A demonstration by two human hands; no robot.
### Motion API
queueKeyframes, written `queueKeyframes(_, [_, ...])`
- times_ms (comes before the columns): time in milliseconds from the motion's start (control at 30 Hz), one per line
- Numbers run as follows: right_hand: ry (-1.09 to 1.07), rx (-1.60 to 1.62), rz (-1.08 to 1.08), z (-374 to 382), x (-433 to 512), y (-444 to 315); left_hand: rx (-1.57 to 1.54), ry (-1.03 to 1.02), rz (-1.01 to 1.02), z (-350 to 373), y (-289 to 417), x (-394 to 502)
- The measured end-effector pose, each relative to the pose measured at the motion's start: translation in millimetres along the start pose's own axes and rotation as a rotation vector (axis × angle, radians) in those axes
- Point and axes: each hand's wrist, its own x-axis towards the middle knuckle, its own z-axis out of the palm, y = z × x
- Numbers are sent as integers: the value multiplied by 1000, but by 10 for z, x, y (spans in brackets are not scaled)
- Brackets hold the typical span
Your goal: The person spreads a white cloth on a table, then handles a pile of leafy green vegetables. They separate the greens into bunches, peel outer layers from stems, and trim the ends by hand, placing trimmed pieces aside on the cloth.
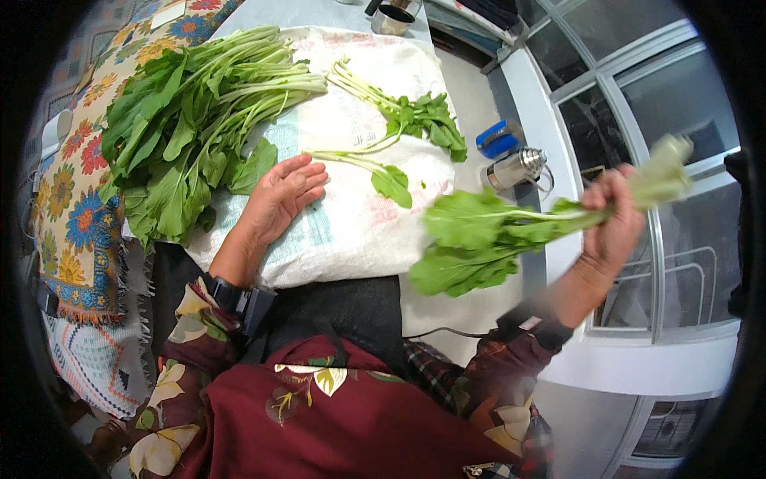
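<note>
My right hand (610, 221) is closed around a bunch of leafy greens (473, 239), held up at the right beyond the table's edge, leaves toward the table and pale stems pointing away. My left hand (287, 194) rests palm up with nothing in it, its fingertips beside the stem ends of a few loose stalks (353, 158). A large heap of leafy greens (185, 126) lies to its left. Toward the back right, a smaller pile of thin-stemmed greens (419, 117) lies on the white woven sack (359, 239) that covers the table.
A metal cup (392, 21) stands at the table's back edge. Beyond its right side are a steel vacuum flask (514, 169) and a blue object (498, 139), near a white-framed window (652, 197). A flowered cloth (78, 203) covers the seat at left.
</note>
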Motion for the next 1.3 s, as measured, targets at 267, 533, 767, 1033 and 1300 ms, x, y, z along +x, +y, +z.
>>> queueKeyframes(267, [335, -601, -579, 408, 896, 405, -39, 91, -69, 5, 11, -10])
queueKeyframes(533, [-121, -1041, -967, 1540, 1687, 2008, -269, 2, -139, -108, 18, 30])
queueKeyframes(767, [-403, -1345, -704, 2370, 1668, 3259, -371, -14, -193, -113, 67, 57])
queueKeyframes(1033, [-739, -1384, -127, 2619, 1499, 3722, -372, -35, -197, -146, 56, 56])
queueKeyframes(1300, [-922, -1006, -122, 2455, 1601, 3221, -384, -43, -192, -138, 48, 74])
